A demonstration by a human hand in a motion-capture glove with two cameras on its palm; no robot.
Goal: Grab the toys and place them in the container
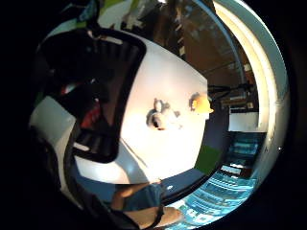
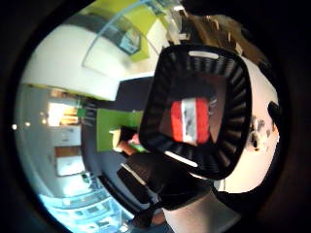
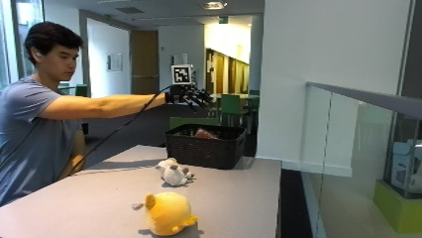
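I see a black basket [image 3: 204, 146] of woven, ribbed plastic with a matt look. Inside it lies a red and grey toy [image 2: 190, 120], its surface smooth. On the counter [image 3: 244, 198], a smooth, matt grey top, sit two soft toys: a yellow plush [image 3: 169, 213] of fuzzy cloth and a small grey-white plush [image 3: 174, 173], also furry. My right hand [image 3: 191, 96] wears a matt black cloth glove.
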